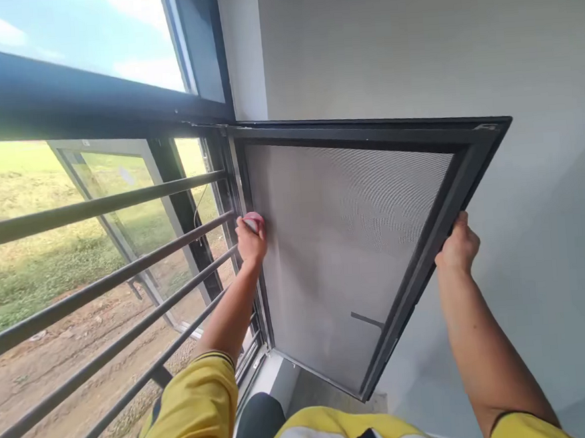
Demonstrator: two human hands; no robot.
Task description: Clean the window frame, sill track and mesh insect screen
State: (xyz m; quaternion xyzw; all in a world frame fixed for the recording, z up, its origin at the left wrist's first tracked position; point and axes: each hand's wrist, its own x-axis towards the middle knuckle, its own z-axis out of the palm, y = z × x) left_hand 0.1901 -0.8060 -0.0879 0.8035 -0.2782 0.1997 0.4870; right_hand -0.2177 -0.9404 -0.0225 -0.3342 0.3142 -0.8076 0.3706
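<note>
A dark-framed mesh screen sash [362,141] stands swung inward from the window, hinged at its left side. My left hand [251,243] presses a small pink cloth or sponge [254,219] against the grey mesh [335,256] near the hinge edge. My right hand [457,246] grips the sash's outer frame edge at mid-height, fingers wrapped around it.
Several horizontal grey bars [101,286] cross the window opening on the left. Beyond them an outer glass sash [121,211] is swung outward over a dirt track and grass. A plain grey wall [519,163] fills the right side.
</note>
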